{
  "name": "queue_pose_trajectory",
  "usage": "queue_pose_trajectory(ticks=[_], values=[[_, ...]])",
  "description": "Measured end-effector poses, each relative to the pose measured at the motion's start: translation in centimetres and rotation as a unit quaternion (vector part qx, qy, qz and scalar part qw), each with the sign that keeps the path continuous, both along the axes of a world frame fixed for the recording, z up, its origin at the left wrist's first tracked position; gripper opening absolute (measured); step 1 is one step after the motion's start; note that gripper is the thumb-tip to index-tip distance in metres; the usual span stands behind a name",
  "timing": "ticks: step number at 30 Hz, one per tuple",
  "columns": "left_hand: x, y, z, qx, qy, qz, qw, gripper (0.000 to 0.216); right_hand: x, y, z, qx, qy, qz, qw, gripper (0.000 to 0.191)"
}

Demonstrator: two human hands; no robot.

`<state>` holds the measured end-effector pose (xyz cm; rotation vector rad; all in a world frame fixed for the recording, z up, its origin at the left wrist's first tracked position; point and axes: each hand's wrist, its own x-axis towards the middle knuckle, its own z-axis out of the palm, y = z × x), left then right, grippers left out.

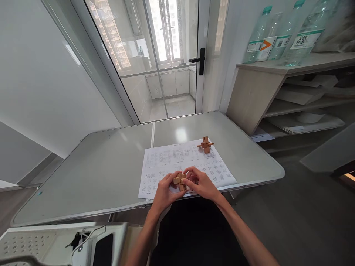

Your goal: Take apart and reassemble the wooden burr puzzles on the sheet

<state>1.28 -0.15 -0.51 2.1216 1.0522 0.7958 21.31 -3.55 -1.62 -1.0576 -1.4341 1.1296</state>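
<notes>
A light wooden burr puzzle point(182, 181) of crossed blocks is held low over the front part of a printed sheet. My left hand point(164, 190) is closed around its left side, thumb and fingers pressing the blocks. From the right, my right hand point(202, 183) pinches the puzzle with thumb and forefinger, the other fingers curled. Small diagrams cover the white instruction sheet point(155, 162) under both hands. A second, browner wooden puzzle point(205, 145) with crossed pieces stands on the sheet's far right corner, apart from my hands.
The grey folding table point(111, 166) has a seam across it and a raised metal rim. Large water bottles point(299, 44) stand on a wooden shelf unit point(252, 92) at the right. Front left, a white tray point(63, 236) bears keys point(76, 241) and a phone point(103, 251). A glass door point(166, 77) lies beyond.
</notes>
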Motion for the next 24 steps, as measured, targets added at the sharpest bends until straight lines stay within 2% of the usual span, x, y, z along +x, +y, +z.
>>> queue_pose_trajectory(ticks=[4, 9, 17, 24], values=[[-0.1, -0.1, 0.4, -0.020, -0.018, -0.004, 1.000, 0.057, 0.2, 0.1, 0.2, -0.006, 0.031, 0.022, 0.999, 0.035], [-0.5, 0.0, 0.6, -0.049, -0.048, -0.005, 0.998, 0.061, 0.1, 0.4, 0.1, -0.011, 0.029, 0.010, 0.999, 0.040], [-1.3, 0.3, 0.5, -0.114, -0.103, -0.018, 0.988, 0.071, -0.1, 0.4, 0.2, -0.005, -0.033, 0.023, 0.999, 0.041], [-1.3, 0.3, 0.9, -0.129, -0.087, -0.023, 0.988, 0.070, 0.1, 0.5, 0.5, 0.025, -0.094, 0.036, 0.995, 0.040]])
